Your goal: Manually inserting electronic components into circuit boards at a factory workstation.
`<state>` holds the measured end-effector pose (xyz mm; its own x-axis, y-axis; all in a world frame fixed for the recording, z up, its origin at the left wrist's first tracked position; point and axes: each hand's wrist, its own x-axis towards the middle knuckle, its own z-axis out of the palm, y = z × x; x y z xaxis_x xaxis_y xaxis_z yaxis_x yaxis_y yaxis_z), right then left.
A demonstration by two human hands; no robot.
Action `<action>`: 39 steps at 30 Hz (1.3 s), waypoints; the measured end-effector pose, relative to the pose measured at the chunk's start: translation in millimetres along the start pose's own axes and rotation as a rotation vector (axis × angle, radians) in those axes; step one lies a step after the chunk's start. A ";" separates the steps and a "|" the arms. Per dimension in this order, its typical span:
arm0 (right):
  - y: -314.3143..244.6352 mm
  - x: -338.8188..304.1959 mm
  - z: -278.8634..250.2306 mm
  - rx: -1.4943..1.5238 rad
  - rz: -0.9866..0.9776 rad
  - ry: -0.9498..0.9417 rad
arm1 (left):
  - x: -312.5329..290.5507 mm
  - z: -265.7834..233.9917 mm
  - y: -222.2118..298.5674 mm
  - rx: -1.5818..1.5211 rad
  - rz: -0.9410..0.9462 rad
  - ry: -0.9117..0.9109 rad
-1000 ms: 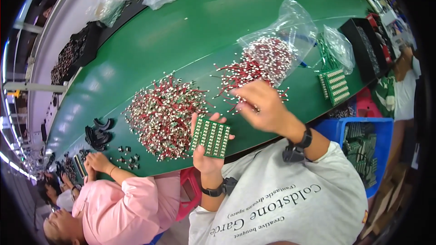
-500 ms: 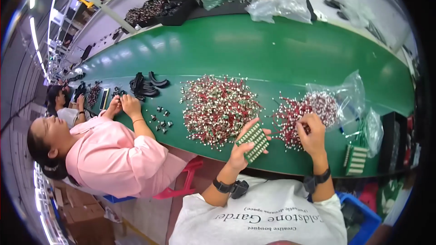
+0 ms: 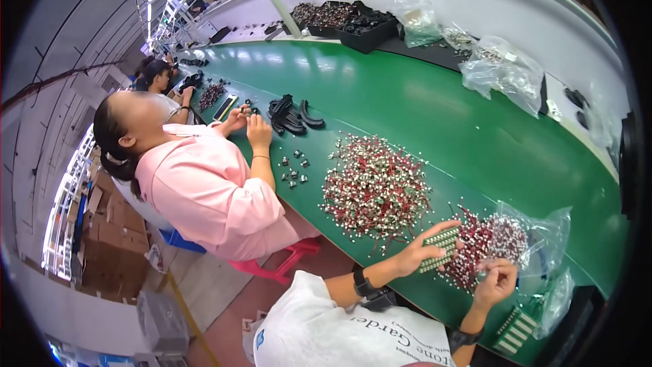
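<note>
My left hand (image 3: 412, 258) grips a green circuit board panel (image 3: 441, 248) by its near left edge, thumb on top. Rows of small pale pads or parts cover the panel. Just right of it, my right hand (image 3: 497, 282) is at the near edge of a smaller heap of red wires with white ends (image 3: 474, 241). Its thumb and fingertips are pinched together; anything between them is too small to make out. A larger heap of red wires with pale metal-looking ends (image 3: 373, 187) lies farther left on the green table (image 3: 407, 95).
A clear plastic bag (image 3: 553, 231) lies beside the smaller heap. More board panels (image 3: 516, 331) sit at the near right, by a black bin (image 3: 585, 319). On the left, a co-worker in pink (image 3: 204, 183) handles small black parts. Bags and a black tray (image 3: 370, 34) line the back.
The whole view has swung toward the left, so the table appears farther right. My left hand holds the panel closer to the smaller wire heap. My right hand has drawn back to the heap's near edge.
</note>
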<state>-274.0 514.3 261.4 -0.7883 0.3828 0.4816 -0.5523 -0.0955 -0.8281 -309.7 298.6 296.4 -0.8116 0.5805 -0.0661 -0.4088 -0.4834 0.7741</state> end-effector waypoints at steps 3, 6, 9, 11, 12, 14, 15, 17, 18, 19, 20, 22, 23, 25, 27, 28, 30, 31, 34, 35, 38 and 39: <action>1.6 -1.1 -0.4 0.161 0.176 0.054 | 10.1 2.0 3.9 0.021 -0.025 0.000; 9.1 -1.4 -2.0 -0.021 0.324 0.081 | 15.8 3.8 9.0 0.015 -0.011 -0.020; 12.2 -1.7 0.2 -0.184 0.441 0.056 | 11.7 -0.3 16.8 0.005 0.015 -0.006; 13.2 -3.5 8.3 -0.263 0.433 0.053 | 6.1 -5.9 24.2 -0.003 0.074 -0.021; 17.2 -4.5 11.0 -0.251 0.411 0.001 | 1.4 -9.9 29.0 -0.011 0.086 -0.008; 16.4 -6.4 17.2 -0.256 0.420 -0.112 | -11.5 -19.0 37.8 -0.024 0.099 0.001; 13.8 -8.5 23.2 -0.262 0.418 -0.112 | -18.4 -25.0 40.9 -0.043 0.126 0.032; 8.0 -12.6 35.4 -0.182 0.534 -0.199 | -31.6 -37.4 43.7 -0.074 0.151 0.060; 1.6 -16.1 45.6 -0.159 0.572 -0.228 | -37.4 -44.6 43.6 -0.098 0.195 0.064; -1.2 -21.9 53.6 -0.172 0.577 -0.225 | -43.3 -50.6 43.3 -0.124 0.237 0.069; -2.6 -28.2 59.4 -0.061 0.648 -0.275 | -47.3 -54.0 43.8 -0.143 0.234 0.085; -7.0 -38.8 68.5 0.117 0.789 -0.337 | -54.5 -61.1 45.9 -0.173 0.224 0.086; -9.0 -41.0 75.0 0.101 0.784 -0.297 | -54.6 -63.3 46.3 -0.184 0.221 0.091; -16.5 -43.4 89.1 0.085 0.818 -0.382 | -58.1 -65.7 47.5 -0.229 0.246 0.088; -18.1 -38.9 91.5 0.027 0.800 -0.387 | -58.6 -66.6 47.4 -0.219 0.281 0.111; -23.4 -39.8 93.3 -0.017 0.798 -0.422 | -55.9 -63.7 49.1 -0.202 0.281 0.097; -35.6 -35.9 100.9 -0.044 0.719 -0.389 | -51.2 -54.8 52.4 -0.207 0.280 0.085; -41.3 -32.6 104.4 -0.061 0.643 -0.412 | -48.3 -51.9 52.8 -0.206 0.282 0.068; -53.0 -18.0 112.0 -0.281 0.366 -0.467 | -39.6 -36.1 54.4 -0.148 0.299 0.066; -63.6 -12.8 113.8 -0.396 0.282 -0.502 | -40.5 -29.7 52.7 -0.134 0.304 0.057; -91.2 -4.0 128.5 -0.420 0.257 -0.419 | -45.2 -7.6 55.1 -0.088 0.366 0.036; -89.6 -0.5 129.1 -0.461 0.147 -0.397 | -42.9 -3.5 55.2 -0.107 0.353 0.013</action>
<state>-259.1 404.1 372.4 -0.9368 0.0163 0.3495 -0.3264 0.3191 -0.8897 -298.9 244.6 339.8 -0.9153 0.3579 0.1846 -0.1439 -0.7187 0.6802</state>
